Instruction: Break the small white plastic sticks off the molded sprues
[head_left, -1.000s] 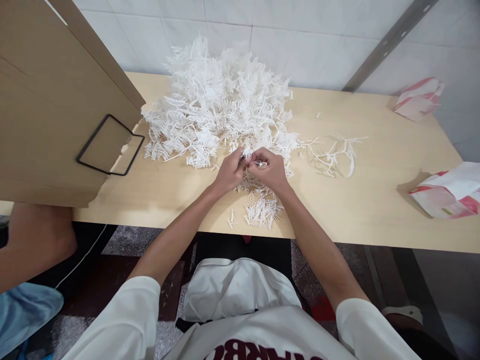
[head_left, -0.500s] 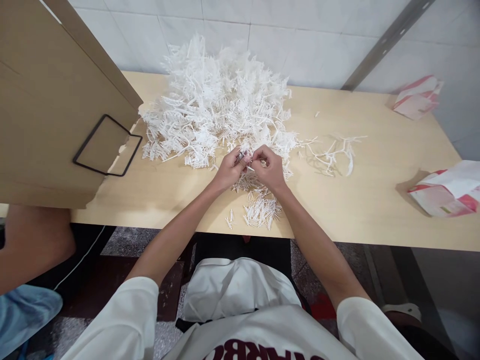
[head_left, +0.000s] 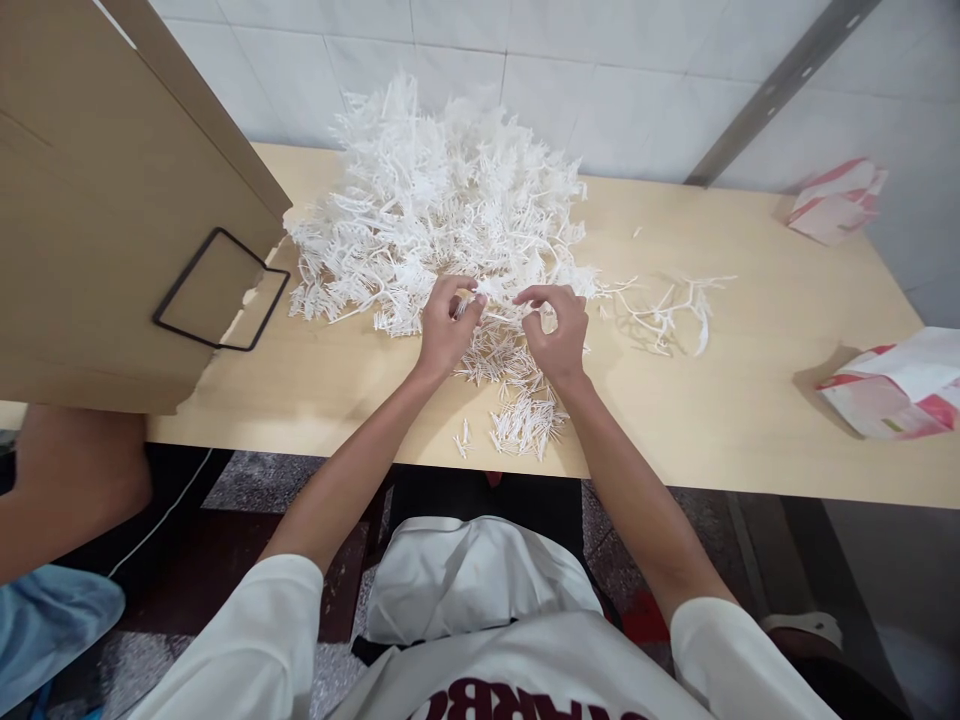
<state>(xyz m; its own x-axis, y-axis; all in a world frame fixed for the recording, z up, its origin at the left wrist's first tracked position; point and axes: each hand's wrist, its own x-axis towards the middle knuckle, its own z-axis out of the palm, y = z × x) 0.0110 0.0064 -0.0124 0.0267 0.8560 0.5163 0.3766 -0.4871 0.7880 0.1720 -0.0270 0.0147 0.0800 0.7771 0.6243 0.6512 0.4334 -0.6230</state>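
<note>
Behind white sticks (head_left: pixel 527 424) near the front edge of the desk (head_left: pixel 697 420), our left hand (head_left: pixel 444 332) curls, whether holding we cannot tell, our right hand (head_left: pixel 562 336) is narrowly parted, and the white pile (head_left: pixel 450 205) lies toward the back edge.

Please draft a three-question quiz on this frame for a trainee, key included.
1. True or false: the left hand and right hand are touching.

2. In the picture, where is the separate white branching piece relative to the large white pile?
A) left
B) right
C) on top

3. How many red-and-white packets show on the table?

Key: 1. False, a gap shows; 2. B; 3. Two.
</note>
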